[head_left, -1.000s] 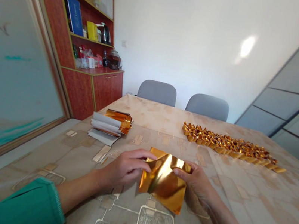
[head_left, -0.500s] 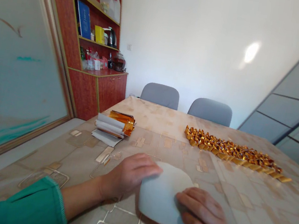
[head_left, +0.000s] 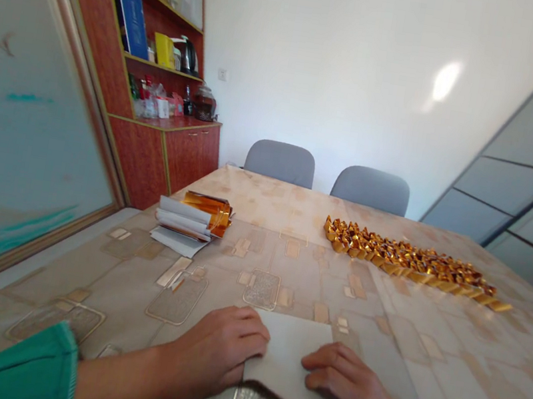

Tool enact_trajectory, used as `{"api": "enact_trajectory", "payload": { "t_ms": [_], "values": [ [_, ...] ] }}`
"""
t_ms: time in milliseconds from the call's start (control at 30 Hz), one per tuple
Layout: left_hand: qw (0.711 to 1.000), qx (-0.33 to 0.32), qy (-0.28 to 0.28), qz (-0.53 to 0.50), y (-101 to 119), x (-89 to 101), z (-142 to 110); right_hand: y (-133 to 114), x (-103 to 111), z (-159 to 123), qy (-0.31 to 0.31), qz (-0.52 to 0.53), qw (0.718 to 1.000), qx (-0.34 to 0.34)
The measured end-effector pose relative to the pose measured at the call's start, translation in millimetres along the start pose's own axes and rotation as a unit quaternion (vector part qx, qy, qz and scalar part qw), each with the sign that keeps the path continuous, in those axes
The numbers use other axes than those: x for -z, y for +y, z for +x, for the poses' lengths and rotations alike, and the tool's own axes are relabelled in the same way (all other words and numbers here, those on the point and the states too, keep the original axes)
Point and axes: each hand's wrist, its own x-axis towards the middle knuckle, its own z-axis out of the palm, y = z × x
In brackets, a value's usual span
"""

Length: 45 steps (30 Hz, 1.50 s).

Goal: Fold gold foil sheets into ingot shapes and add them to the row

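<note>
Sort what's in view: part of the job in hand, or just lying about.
Belongs to the job, it seems:
pale grey paper sheet under left hand and right hand
grey-and-gold pile of folded paper
long band of shiny gold folded pieces

Just lying about:
flat blue rectangular item
upright yellow container
black kettle

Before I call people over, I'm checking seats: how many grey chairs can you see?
2: one grey chair at the far edge of the table, another grey chair to its right. The table may hide more.
</note>
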Motion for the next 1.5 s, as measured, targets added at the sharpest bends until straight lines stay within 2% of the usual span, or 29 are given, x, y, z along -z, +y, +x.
{"api": "enact_trajectory", "payload": {
  "t_ms": [133, 233, 367, 533, 700, 833, 933, 1067, 1233, 1333, 1500],
  "values": [
    [0.996, 0.076, 0.044, -0.019, 3, -4.2, 0, 9, 2, 5, 0.011, 0.123, 0.988, -0.092],
    [0.992, 0.115, 0.059, -0.012, 5, -5.6, 0, 19, 2, 14, 0.046, 0.147, 0.975, -0.162],
    [0.994, 0.088, 0.07, 0.009, 3, -9.4, 1, 34, -2, 29, 0.092, 0.146, 0.958, -0.227],
    [0.99, 0.046, 0.057, 0.122, -1, -14.6, 3, 41, -7, 35, 0.155, 0.09, 0.943, -0.279],
    [0.99, -0.003, -0.015, 0.143, 4, -6.5, 1, 39, -11, 30, 0.184, 0.009, 0.948, -0.261],
    [0.988, 0.004, -0.048, 0.144, 12, -3.9, 2, 42, -15, 27, 0.181, -0.064, 0.952, -0.239],
    [0.99, 0.001, -0.055, 0.131, 14, -8.4, 2, 46, -17, 28, 0.168, -0.103, 0.957, -0.213],
    [0.988, 0.034, -0.067, 0.131, 16, -11.2, 2, 49, -15, 32, 0.149, -0.136, 0.961, -0.191],
    [0.987, 0.05, -0.071, 0.138, 16, -12.1, 1, 47, -5, 35, 0.12, -0.071, 0.967, -0.215],
    [0.987, 0.047, -0.062, 0.142, 15, -16.0, -1, 49, -2, 35, 0.124, -0.049, 0.966, -0.221],
    [0.985, 0.062, -0.053, 0.152, 16, -19.3, -4, 53, -5, 37, 0.141, -0.094, 0.965, -0.203]
  ]
}}
